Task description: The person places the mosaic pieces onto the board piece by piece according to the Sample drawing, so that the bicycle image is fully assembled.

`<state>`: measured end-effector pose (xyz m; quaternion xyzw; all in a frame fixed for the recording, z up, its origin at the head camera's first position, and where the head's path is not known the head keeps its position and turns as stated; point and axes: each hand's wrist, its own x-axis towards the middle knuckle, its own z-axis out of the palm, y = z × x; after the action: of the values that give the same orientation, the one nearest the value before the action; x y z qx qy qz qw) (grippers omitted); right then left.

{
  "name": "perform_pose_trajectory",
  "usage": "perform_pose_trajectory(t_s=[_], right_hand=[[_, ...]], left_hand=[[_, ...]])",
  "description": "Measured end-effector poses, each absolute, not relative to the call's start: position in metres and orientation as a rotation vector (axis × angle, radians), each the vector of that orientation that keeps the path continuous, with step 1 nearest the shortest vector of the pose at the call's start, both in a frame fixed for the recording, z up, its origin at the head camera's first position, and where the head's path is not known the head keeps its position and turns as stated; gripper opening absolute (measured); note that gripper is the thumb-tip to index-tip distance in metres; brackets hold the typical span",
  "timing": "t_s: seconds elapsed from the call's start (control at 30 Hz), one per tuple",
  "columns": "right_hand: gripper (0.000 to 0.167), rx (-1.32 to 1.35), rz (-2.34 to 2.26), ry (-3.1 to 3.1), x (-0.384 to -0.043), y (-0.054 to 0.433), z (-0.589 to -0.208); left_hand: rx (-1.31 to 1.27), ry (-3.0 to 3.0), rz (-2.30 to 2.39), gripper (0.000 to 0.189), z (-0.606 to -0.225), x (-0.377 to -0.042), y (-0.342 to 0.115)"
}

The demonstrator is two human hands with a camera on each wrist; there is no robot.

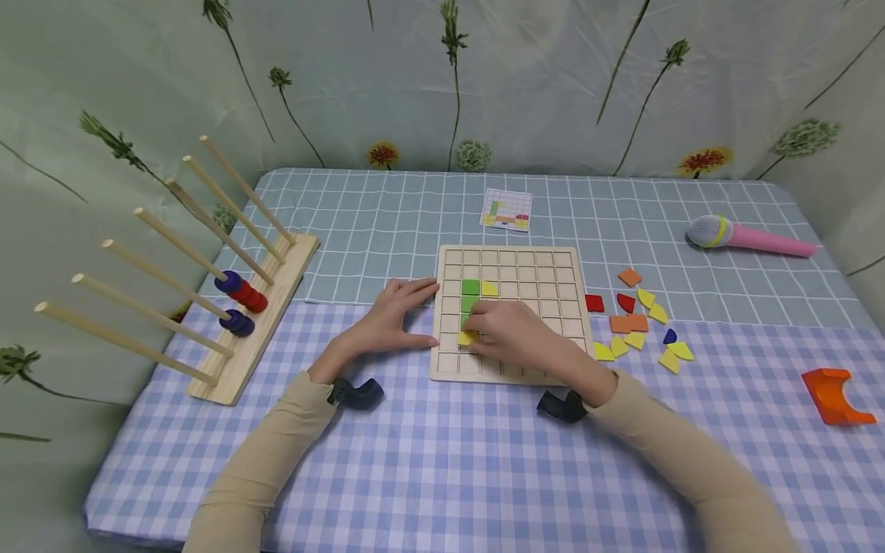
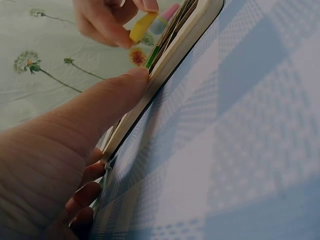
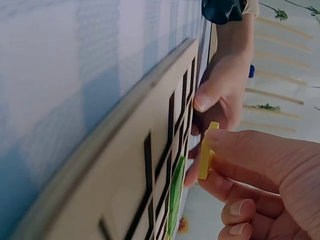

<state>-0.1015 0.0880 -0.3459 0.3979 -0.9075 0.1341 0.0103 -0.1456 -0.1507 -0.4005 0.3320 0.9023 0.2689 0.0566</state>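
Note:
A square wooden grid board [image 1: 512,369] lies on the table. My right hand [image 1: 515,330] is over its left-centre part and pinches a yellow tile [image 3: 207,151] between thumb and fingers, just above the board in the right wrist view. Green tiles [image 1: 471,287] sit in a column of the grid, partly hidden by that hand. Beside the top green one is another yellow piece [image 1: 489,289]. My left hand [image 1: 387,319] rests at the board's left edge, with thumb and fingers spread and fingertips touching the rim.
Right of the board lie loose yellow pieces [image 1: 681,350], orange squares [image 1: 630,277], red pieces [image 1: 594,303] and a blue piece [image 1: 670,336]. A pattern card [image 1: 507,210] is behind it. A pegged wooden rack [image 1: 228,384] stands left; a toy microphone [image 1: 754,236] and orange arch [image 1: 830,395] lie right.

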Motion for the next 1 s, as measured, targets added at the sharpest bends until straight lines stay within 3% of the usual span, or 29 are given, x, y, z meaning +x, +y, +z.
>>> perform_pose_trajectory(t_s=[1.0], right_hand=[[0.005,1.331,0.393,-2.831,-0.109,0.066,-0.360]], left_hand=[[0.999,2.725,0.822,0.084,-0.401,-0.146,-0.151]])
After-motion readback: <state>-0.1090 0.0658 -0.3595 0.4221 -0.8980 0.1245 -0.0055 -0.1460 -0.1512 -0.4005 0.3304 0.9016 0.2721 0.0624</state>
